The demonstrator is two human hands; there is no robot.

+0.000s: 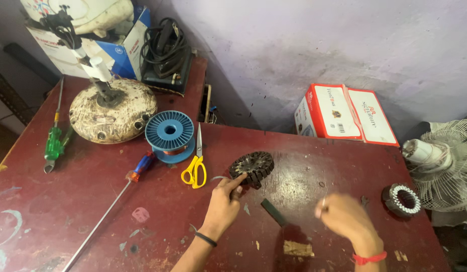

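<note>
- Head view: my left hand point(224, 201) pinches the near rim of the dark slotted stator core point(252, 168), which rests on the red surface point(92, 201).
- My right hand point(344, 215) is blurred, curled, apparently around something thin; I cannot tell the grip.
- Progress, as I judge: the core's slots look bare, no winding on it yet.
- Room: yellow scissors point(194, 168) and blue wire spool point(169, 134) sit just left; a wound stator point(402, 199) near the right edge.
</note>
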